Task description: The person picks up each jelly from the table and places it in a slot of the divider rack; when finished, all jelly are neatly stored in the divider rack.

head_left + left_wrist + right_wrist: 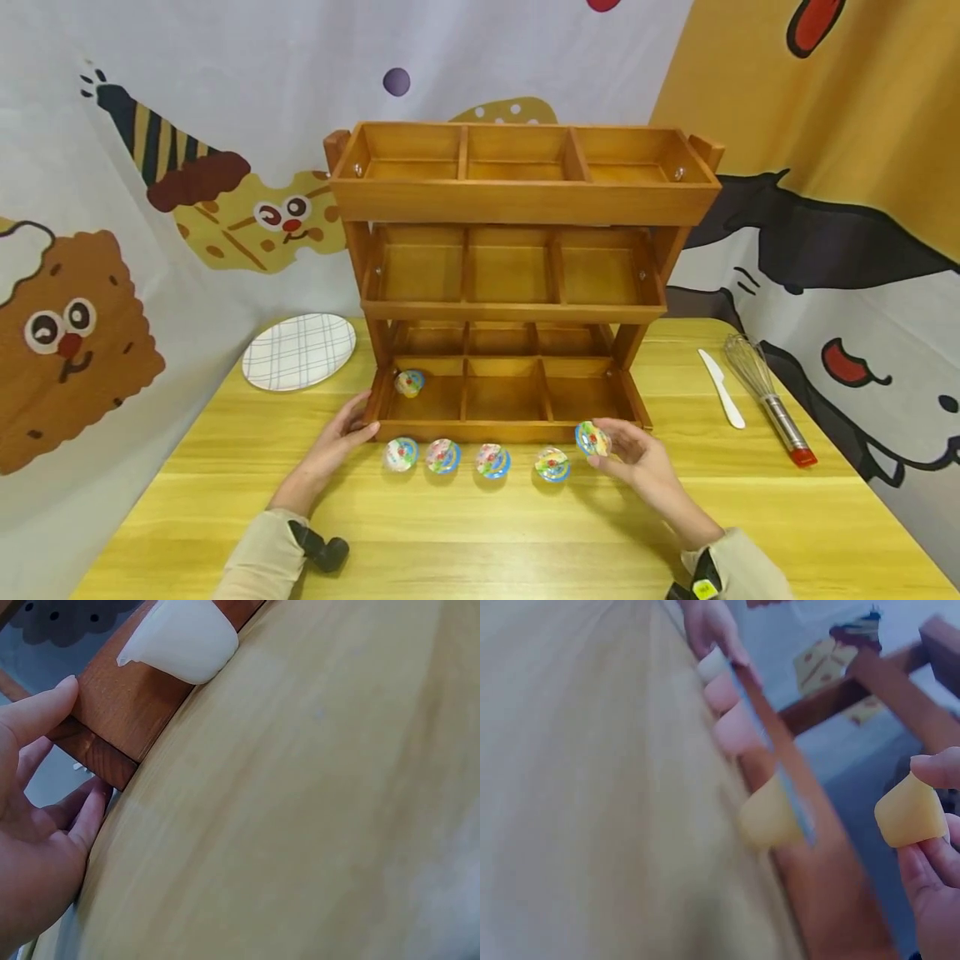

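A three-tier wooden rack (pixel 525 204) stands on the table, each tier split into three compartments. At its bottom left front corner my left hand (pixel 336 442) grips the wood, thumb on the front board and fingers at the side. My right hand (pixel 637 458) pinches a yellow jelly cup (pixel 909 814) by the bottom tier's right front. In front of the rack lie a white jelly cup (pixel 401 455), two pink jelly cups (pixel 443 457) and another yellow jelly cup (pixel 769 817). One more jelly cup (pixel 410 383) sits in the bottom tier's left compartment.
A white checked plate (pixel 298 352) lies at the table's back left. To the right of the rack are a white plastic knife (pixel 722 388) and a whisk (pixel 772 400) with a red end. A cartoon-printed cloth (pixel 247 67) hangs behind the table.
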The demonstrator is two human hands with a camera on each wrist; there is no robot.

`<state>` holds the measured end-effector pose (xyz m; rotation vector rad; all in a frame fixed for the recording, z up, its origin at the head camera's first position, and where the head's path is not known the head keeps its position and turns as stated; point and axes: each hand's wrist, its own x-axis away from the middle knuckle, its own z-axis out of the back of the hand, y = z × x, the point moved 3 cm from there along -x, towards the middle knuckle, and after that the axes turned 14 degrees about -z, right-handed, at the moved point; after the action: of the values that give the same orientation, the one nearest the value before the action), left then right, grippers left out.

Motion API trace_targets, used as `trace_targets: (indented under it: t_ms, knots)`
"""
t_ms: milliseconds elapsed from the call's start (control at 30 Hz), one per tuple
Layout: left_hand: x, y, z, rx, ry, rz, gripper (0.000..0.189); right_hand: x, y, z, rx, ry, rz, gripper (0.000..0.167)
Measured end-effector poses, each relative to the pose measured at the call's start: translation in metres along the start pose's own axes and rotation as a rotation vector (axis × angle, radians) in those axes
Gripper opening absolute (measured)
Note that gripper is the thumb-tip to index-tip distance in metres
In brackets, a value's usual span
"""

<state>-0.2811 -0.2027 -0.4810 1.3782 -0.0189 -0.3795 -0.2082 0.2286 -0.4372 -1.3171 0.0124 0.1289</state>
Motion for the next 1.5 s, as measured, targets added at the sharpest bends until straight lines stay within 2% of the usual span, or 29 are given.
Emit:
trace_targets:
  t_ms: [133, 300, 400, 500, 633, 767, 933, 1200, 1500]
  knots:
    - [0.000, 0.001, 0.000, -0.002, 0.013, 0.006, 0.062, -0.018, -0.025, -0.016, -0.004, -0.088, 0.064, 0.048]
    - [0.001, 0.004, -0.001, 0.007, 0.010, 0.008, 0.062, -0.047, -0.047, -0.042, 0.071, -0.162, 0.071, 0.053]
    - [0.002, 0.005, -0.001, 0.012, 0.005, 0.002, 0.062, -0.065, -0.056, -0.060, 0.106, -0.200, 0.037, 0.054]
    - [0.003, 0.005, 0.000, 0.011, 0.003, -0.006, 0.062, -0.080, -0.073, -0.084, 0.156, -0.238, -0.036, 0.051]
    - [0.004, 0.004, 0.001, 0.002, 0.018, 0.012, 0.062, -0.107, -0.077, -0.117, 0.262, -0.266, -0.095, 0.050]
    - [0.005, 0.005, 0.000, -0.003, 0.027, 0.009, 0.061, -0.131, -0.063, -0.145, 0.412, -0.293, -0.096, 0.051]
    - [0.004, 0.007, -0.001, -0.009, 0.020, -0.012, 0.061, -0.143, -0.061, -0.174, 0.575, -0.323, -0.098, 0.052]
    - [0.005, 0.005, -0.001, 0.003, 0.038, -0.001, 0.061, -0.152, -0.061, -0.209, 0.712, -0.407, -0.122, 0.051]
    - [0.003, 0.002, -0.001, 0.005, 0.037, -0.013, 0.061, -0.153, -0.058, -0.216, 0.734, -0.416, -0.160, 0.049]
